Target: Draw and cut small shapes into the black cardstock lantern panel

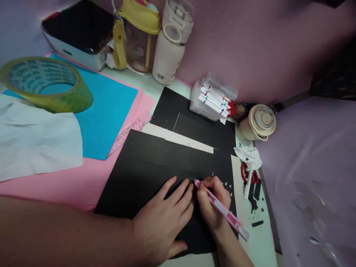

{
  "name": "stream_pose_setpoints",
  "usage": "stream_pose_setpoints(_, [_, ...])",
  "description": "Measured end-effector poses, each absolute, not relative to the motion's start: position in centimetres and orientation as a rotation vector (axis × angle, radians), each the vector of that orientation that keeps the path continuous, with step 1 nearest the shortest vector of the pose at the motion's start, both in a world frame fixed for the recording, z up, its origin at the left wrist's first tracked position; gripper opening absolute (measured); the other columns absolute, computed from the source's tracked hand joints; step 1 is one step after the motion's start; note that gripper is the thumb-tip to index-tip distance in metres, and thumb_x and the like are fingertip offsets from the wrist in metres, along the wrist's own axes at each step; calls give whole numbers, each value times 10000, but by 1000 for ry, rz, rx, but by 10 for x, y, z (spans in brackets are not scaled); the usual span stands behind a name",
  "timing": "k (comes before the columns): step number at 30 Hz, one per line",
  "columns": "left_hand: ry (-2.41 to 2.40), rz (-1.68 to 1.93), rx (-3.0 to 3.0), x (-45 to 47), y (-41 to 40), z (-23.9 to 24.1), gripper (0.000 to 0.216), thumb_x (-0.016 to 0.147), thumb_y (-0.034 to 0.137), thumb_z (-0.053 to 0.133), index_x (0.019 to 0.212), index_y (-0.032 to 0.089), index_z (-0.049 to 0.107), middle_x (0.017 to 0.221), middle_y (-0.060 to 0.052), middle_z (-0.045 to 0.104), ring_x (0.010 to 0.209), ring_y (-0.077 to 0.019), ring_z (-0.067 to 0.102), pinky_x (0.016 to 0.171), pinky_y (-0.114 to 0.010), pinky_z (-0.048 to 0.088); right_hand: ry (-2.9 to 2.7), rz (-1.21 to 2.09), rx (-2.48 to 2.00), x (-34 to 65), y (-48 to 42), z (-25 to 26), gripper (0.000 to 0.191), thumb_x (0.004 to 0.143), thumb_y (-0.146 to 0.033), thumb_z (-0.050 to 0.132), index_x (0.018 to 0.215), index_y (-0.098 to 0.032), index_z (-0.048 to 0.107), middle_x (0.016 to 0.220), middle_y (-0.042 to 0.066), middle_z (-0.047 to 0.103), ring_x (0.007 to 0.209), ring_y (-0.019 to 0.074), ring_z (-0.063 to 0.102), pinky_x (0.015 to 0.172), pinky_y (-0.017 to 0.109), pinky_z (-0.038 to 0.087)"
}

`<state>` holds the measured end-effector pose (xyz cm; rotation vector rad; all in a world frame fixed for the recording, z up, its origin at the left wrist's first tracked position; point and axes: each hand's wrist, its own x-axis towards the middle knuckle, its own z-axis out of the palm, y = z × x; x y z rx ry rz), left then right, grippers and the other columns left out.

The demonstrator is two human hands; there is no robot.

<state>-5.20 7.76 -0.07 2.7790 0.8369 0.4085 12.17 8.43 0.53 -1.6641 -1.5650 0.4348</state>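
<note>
My left hand (pixel 167 218) lies flat on a sheet of black paper (pixel 144 152), fingers stretched out and pressing it down. In my right hand (pixel 213 204) is a slim pink craft knife (pixel 226 213), held like a pen with its grey end pointing down to the right. Its tip meets the black paper just beyond my left fingertips. Small white star shapes (pixel 228 185) show on the black paper to the right of my right hand. Faint straight lines run across the upper part of the sheet.
Right: red-handled scissors (pixel 248 173), black paper scraps (pixel 257 223), a cream cup (pixel 258 122). Behind: a clear box of markers (pixel 211 100), a white bottle (pixel 168 52), a yellow-lidded bottle (pixel 139 44). Left: a tape roll (pixel 80 96), blue paper (pixel 111 100), a pink ruler (pixel 125 135).
</note>
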Motion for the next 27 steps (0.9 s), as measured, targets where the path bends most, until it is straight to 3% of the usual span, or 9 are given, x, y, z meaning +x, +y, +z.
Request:
stream_pose_setpoints(7, [840, 410, 2776, -52, 77, -1, 792, 837, 679, 482, 1363, 87, 498, 1473, -187, 429, 1405, -345, 268, 1166, -537, 11, -1518, 386, -1662, 119, 88, 8, 146, 797, -184, 602, 661, -192, 546, 608, -19, 612, 512, 109, 555, 503, 213, 463])
stream_pose_setpoints(27, [815, 417, 2775, -52, 78, 1, 774, 834, 670, 498, 1333, 79, 526, 1459, -194, 445, 1390, -351, 293, 1161, -538, -14, -1579, 424, -1701, 123, 84, 2, 170, 801, -141, 595, 679, -205, 495, 626, -47, 576, 517, 87, 509, 511, 193, 423])
